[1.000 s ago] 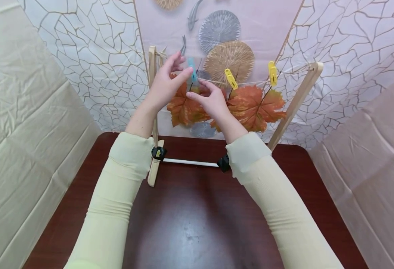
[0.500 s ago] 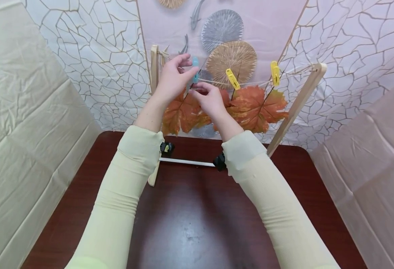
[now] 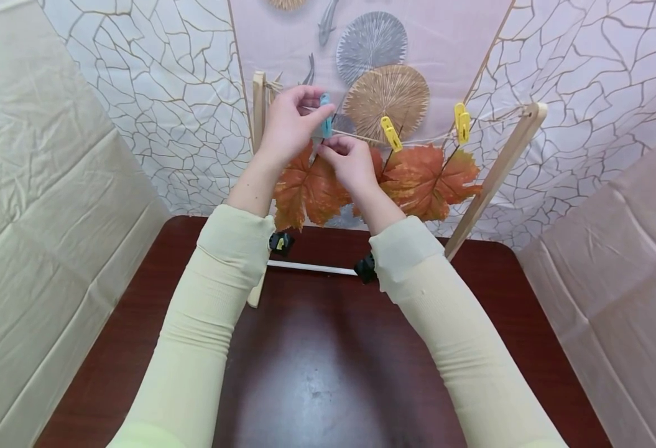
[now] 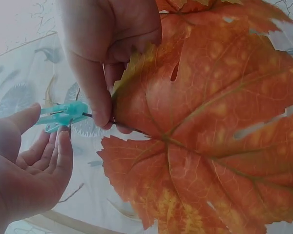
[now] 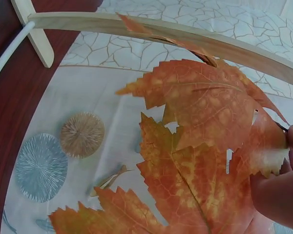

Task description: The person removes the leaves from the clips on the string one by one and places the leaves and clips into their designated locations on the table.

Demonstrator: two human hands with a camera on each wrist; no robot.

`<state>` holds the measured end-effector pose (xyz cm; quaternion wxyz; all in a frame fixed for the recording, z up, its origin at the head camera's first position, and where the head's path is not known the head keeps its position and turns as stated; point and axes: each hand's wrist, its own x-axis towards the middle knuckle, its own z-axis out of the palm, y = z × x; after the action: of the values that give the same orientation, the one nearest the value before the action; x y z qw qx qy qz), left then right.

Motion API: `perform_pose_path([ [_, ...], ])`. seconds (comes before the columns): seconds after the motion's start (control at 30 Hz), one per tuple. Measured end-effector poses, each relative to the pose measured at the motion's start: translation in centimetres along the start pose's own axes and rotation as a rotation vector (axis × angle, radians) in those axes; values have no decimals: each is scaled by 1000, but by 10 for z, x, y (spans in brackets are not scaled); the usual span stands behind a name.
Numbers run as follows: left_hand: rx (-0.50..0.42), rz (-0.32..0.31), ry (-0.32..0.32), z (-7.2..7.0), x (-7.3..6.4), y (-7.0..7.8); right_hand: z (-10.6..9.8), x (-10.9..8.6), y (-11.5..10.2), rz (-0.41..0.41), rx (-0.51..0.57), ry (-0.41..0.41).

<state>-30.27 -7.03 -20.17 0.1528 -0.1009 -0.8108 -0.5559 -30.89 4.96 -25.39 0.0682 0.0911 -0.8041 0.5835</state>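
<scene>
Between thumb and fingers, my left hand (image 3: 291,124) pinches a light blue clothespin (image 3: 326,117) at the string line (image 3: 355,135). Just below it, my right hand (image 3: 352,163) pinches the dark stem (image 4: 116,124) of an orange artificial maple leaf (image 3: 305,193). In the left wrist view the stem's upper part meets the jaws of the clothespin (image 4: 68,113), and the leaf (image 4: 210,122) spreads to the right. The right wrist view has the right hand (image 5: 281,195) at the edge, its fingertips at the stem, partly behind leaf.
Two yellow clothespins (image 3: 392,134) stand on the line to the right, with more orange leaves (image 3: 431,180) hanging there. Wooden posts (image 3: 495,180) hold the line at both ends. A white rod (image 3: 311,267) crosses low over the dark red table (image 3: 316,348); patterned cloth (image 3: 585,74) hangs behind.
The right thumb and fingers have come together on the stem. My left hand has shifted slightly right, its fingers closing on the blue clothespin. The left leaf has swung and turned a little.
</scene>
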Motion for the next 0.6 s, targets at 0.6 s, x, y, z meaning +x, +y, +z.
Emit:
perform_pose_path([
  [0.6,-230,73,140,-5,-6,-10,-5,-6,4,-28,-86,5],
])
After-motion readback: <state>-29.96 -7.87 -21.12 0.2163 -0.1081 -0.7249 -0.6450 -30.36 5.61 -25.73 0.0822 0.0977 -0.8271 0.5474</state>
